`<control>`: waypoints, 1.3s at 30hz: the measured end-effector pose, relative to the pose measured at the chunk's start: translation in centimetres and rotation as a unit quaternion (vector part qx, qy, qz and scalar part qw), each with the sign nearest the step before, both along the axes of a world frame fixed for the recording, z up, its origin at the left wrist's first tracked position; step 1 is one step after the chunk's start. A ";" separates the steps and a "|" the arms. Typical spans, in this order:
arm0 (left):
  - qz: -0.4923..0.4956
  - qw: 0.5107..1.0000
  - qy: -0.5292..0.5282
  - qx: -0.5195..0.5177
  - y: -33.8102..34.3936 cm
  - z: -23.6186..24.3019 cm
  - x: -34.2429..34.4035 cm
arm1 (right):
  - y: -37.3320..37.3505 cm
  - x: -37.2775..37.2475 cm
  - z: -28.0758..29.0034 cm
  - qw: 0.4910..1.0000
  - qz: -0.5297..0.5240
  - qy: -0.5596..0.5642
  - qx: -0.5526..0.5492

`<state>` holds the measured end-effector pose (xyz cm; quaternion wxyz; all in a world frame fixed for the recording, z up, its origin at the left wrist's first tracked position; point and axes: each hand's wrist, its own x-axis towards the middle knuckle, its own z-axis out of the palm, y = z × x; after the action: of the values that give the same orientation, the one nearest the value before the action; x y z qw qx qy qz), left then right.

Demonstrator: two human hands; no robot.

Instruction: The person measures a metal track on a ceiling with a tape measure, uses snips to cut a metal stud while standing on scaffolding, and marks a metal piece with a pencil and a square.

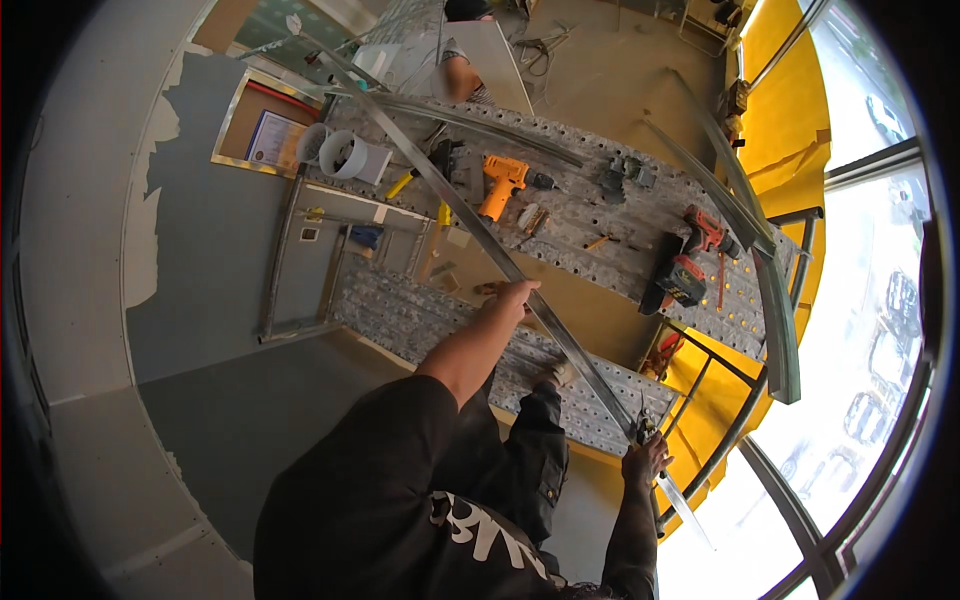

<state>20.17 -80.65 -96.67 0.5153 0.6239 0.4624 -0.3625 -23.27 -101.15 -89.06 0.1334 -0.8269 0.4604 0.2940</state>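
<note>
i have the long metal strip (478, 230) across mid-frame, my left grip (518, 298) closed around it; my right grip (648, 460) holds a dark tool (646, 430), lower right. holding is done; tool work seems unfinished.

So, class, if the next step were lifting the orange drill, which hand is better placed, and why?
Probably the left hand: it is nearer the orange drill, though it would have to release the long metal channel. The right hand is farther away, lower along that channel.
</note>
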 end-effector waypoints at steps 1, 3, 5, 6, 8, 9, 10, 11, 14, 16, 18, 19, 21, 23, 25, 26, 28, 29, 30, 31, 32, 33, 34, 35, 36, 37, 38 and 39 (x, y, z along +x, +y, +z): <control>-0.012 1.000 0.006 0.003 0.3 -0.7 0.1 | -0.2 0.3 -0.3 1.000 0.002 0.015 0.010; -0.022 1.000 0.013 0.008 0.7 -2.0 0.2 | -0.2 0.6 -1.2 1.000 0.008 0.014 0.014; -0.024 0.999 0.017 -0.030 0.9 -3.2 0.2 | -0.1 0.7 -1.9 0.999 0.009 0.029 0.012; -0.023 0.999 0.019 -0.028 0.8 -3.8 0.3 | -0.1 0.8 -2.2 0.999 0.010 0.031 0.014; -0.012 0.999 0.022 -0.021 1.6 -6.1 0.2 | -0.3 1.1 -2.8 0.999 0.021 0.026 0.003; -0.008 1.000 0.024 -0.018 2.0 -6.7 0.2 | -0.5 1.1 -3.2 0.999 0.025 0.028 0.006; 0.003 0.999 0.021 -0.031 1.8 -6.8 0.3 | -0.5 1.1 -3.3 0.999 0.026 0.028 0.003; 0.013 0.999 0.018 -0.045 1.7 -6.9 0.4 | -0.5 1.0 -3.4 0.999 0.026 0.028 0.000; 0.027 0.999 0.024 -0.016 0.7 -6.4 0.5 | -0.7 1.3 -2.8 0.999 0.019 0.030 0.019; 0.008 0.999 0.034 -0.025 -0.1 -4.9 0.5 | -0.4 0.9 -2.9 0.999 0.009 0.027 0.018; 0.023 0.996 0.028 -0.086 1.1 -5.4 0.0 | -0.1 1.2 -2.0 1.000 0.017 0.010 0.017; 0.019 0.995 0.033 -0.088 1.1 -5.4 0.1 | 0.3 1.2 -1.8 1.000 0.008 0.010 0.018; -0.005 0.998 0.034 -0.059 0.5 -5.5 0.1 | 1.2 0.7 -1.3 1.000 0.001 -0.007 0.009; 0.004 0.998 0.020 -0.061 0.9 -6.4 0.0 | 2.4 0.8 -0.6 0.999 0.008 -0.044 -0.008; 0.020 0.998 0.005 -0.051 1.3 -7.1 -0.1 | 3.1 1.4 0.4 0.995 -0.001 -0.102 0.004; 0.014 0.998 0.013 -0.057 1.4 -7.1 -0.5 | 3.5 2.3 0.9 0.990 0.014 -0.143 -0.004; -0.005 0.992 -0.015 -0.127 2.2 -6.7 -0.5 | 4.0 4.2 1.7 0.988 0.012 -0.148 0.033; -0.007 0.991 -0.011 -0.131 2.7 -6.4 -0.5 | 4.3 5.2 1.6 0.987 0.010 -0.154 0.054; -0.015 0.990 -0.006 -0.142 3.2 -6.2 -0.8 | 4.5 6.3 1.3 0.987 0.010 -0.151 0.051; -0.023 0.988 -0.003 -0.152 3.8 -5.8 -1.3 | 4.7 7.5 0.7 0.981 0.016 -0.183 0.068; -0.012 0.983 -0.032 -0.180 4.2 -5.2 -2.0 | 4.9 9.1 0.2 0.973 0.021 -0.215 0.084; -0.011 0.983 -0.033 -0.180 4.8 -4.8 -2.5 | 4.8 12.0 0.6 0.968 0.003 -0.225 0.110; -0.013 0.977 -0.036 -0.209 5.5 -4.4 -3.1 | 4.5 14.3 0.3 0.962 -0.015 -0.243 0.122; -0.015 0.970 -0.039 -0.238 6.3 -4.1 -3.5 | 4.3 16.6 -0.7 0.956 -0.008 -0.274 0.108; -0.015 0.965 -0.046 -0.258 7.5 -4.2 -3.9 | 3.9 19.6 -1.0 0.954 -0.008 -0.277 0.113; -0.013 0.965 -0.047 -0.258 8.1 -4.3 -3.8 | 3.3 21.8 -2.8 0.933 0.019 -0.347 0.090; -0.007 0.960 -0.029 -0.280 8.7 -4.6 -3.9 | 2.7 24.5 -3.5 0.926 0.027 -0.365 0.098; -0.001 0.953 -0.010 -0.303 9.1 -4.9 -4.0 | 2.0 27.0 -4.5 0.928 0.028 -0.361 0.086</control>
<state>16.22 -71.56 -101.60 0.6843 0.4423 0.3252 -0.4800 3.76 -99.19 -93.58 0.3530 -0.8750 0.3307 0.0183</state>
